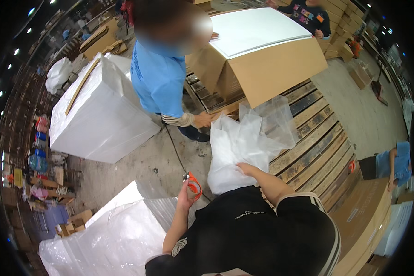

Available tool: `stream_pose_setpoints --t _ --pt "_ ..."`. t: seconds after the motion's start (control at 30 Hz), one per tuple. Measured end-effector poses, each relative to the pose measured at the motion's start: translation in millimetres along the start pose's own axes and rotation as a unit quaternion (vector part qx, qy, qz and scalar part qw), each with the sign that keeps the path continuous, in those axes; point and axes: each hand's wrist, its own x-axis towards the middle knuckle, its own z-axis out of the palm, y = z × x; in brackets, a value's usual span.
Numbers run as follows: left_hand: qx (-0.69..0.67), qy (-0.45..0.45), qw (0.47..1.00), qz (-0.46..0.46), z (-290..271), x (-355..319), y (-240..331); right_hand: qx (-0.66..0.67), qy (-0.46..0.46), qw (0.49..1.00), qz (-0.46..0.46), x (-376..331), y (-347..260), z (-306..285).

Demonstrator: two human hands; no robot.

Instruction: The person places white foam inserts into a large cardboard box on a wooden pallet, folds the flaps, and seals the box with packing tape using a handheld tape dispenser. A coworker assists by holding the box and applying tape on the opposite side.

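My left hand [184,199] is closed around an orange tape dispenser [195,185], held up beside a bundle of clear plastic sheeting [232,152]. My right hand [246,169] presses on the bunched sheeting, its fingers partly lost in the folds. The sheeting hangs in front of my body and spreads over the near edge of a slatted wooden pallet [315,138]. Across from me, a co-worker in a blue shirt [158,76] leans over, with one hand [202,120] at the sheeting's far edge. That person's other hand rests near white panels [257,30] in an open cardboard box [280,69].
A large white wrapped block [101,115] stands at left, and another plastic-covered stack [115,230] is close on my left. A dark cable [174,145] crosses the floor. Two other people [308,16] [395,163] are at the far right and right, the latter beside a long carton [363,211].
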Motion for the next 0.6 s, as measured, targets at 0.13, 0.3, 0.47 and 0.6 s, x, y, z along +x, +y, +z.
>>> stream_pose_setpoints --t 0.13,0.3,0.47,0.6 --pt "-0.019 0.007 1.0 0.009 -1.4 -13.8 4.0 0.122 -0.093 0.94 0.303 -54.3 81.4 58.2" --pt "0.003 0.011 1.0 -0.021 -1.9 -17.4 6.3 0.286 -0.059 0.871 0.395 -90.6 104.3 70.8" --pt "0.013 -0.001 0.999 -0.036 -1.3 0.1 -1.2 0.439 -0.014 0.82 0.368 -57.7 78.1 53.2" --pt "0.008 -0.056 0.998 -0.019 -5.3 16.2 -12.6 0.312 -0.14 0.93 0.138 -32.3 21.0 14.2"
